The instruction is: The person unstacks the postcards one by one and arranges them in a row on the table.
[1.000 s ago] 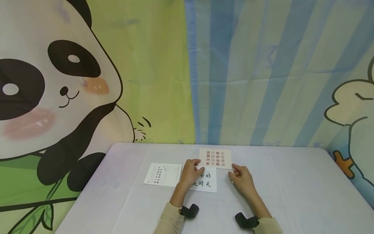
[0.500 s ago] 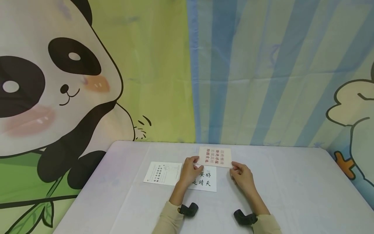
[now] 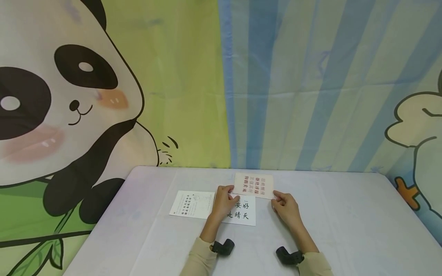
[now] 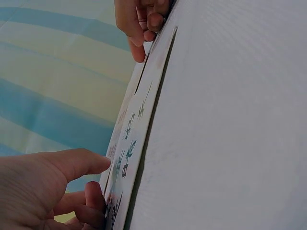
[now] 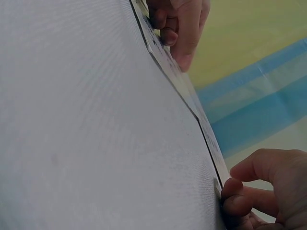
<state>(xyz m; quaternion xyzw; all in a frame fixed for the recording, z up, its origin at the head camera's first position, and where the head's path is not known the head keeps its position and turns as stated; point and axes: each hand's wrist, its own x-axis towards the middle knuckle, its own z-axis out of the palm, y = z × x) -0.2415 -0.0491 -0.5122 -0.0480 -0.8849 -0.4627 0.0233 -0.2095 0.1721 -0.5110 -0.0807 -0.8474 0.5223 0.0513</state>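
Note:
A cream card [image 3: 253, 185] with red characters lies at the back of the table, its lower edge partly over a white card [image 3: 243, 216] with dark green characters. My left hand [image 3: 222, 205] holds the cream card at its lower left corner, index finger at the left edge and thumb by the lower edge. My right hand [image 3: 286, 209] pinches its lower right corner. Both hands show in the left wrist view, the left hand [image 4: 67, 187] low and the right hand [image 4: 139, 24] above. The left forearm side hides part of the white card.
Another white card [image 3: 192, 204] with small print and a drawing lies to the left, beside the left hand. The white table [image 3: 352, 222] ends at a cartoon-printed curtain [image 3: 293, 96]. A black device [image 3: 223, 247] sits on each wrist.
The cream card has turned and shifted very slightly, with its left end a little farther left. My hands have moved only slightly with it. The other cards stay put.

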